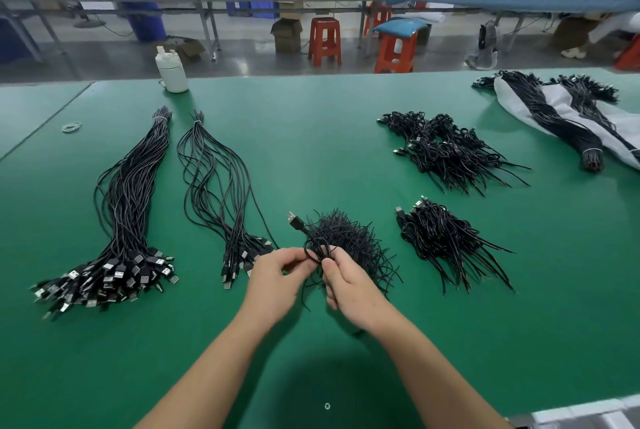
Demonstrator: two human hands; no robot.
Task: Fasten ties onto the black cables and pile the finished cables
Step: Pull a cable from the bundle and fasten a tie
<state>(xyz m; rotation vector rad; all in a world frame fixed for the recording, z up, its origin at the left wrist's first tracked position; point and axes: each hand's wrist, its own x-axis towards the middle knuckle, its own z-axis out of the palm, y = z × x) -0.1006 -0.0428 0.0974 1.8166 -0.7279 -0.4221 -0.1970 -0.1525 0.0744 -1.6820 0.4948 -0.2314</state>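
My left hand (277, 281) and my right hand (349, 285) both pinch one coiled black cable (313, 243) just above the green table (311, 137); its USB plug sticks up to the left. Behind it lies a heap of loose black ties (349, 238). Two long bundles of straight cables (128, 214), (221, 193) lie to the left. Piles of tied cables sit on the right, one near (446, 238) and one farther back (446, 148).
A white bottle (171, 70) stands at the far table edge, with rubber bands (72, 126) to its left. More cable bundles on a white bag (568, 117) lie at the far right. Red stools and workbenches stand beyond the table.
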